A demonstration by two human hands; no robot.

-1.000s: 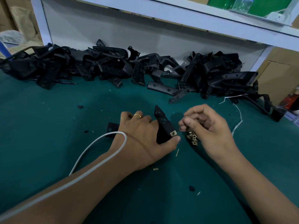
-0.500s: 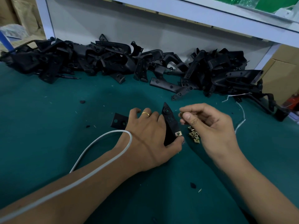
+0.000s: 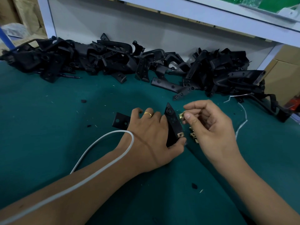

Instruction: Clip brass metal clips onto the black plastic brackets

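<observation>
From the head camera, the left hand point(image 3: 152, 137) lies on the green surface point(image 3: 48, 127) with its fingers curled round a black bracket point(image 3: 172, 125). The thumb presses the bracket's near end. The bracket stands on its edge, with its pointed tip aimed away from the person. One brass clip point(image 3: 180, 135) already sits on the bracket's near corner, just beside the thumb.

The right hand point(image 3: 209, 125) is just right of the bracket. Its thumb and first finger pinch a second brass clip point(image 3: 181, 115), which touches or nearly touches the bracket's right edge, near the tip. A small heap of loose clips point(image 3: 194, 135) lies on the surface right of the bracket, partly hidden under the right hand.

A white cord point(image 3: 103, 143) loops over the left wrist. A long pile of black brackets point(image 3: 129, 62) lies behind the held bracket, along the back edge of the surface under a white shelf point(image 3: 211, 13). Between that pile and the bracket there is open green surface. There is more open room to the left of the bracket.
</observation>
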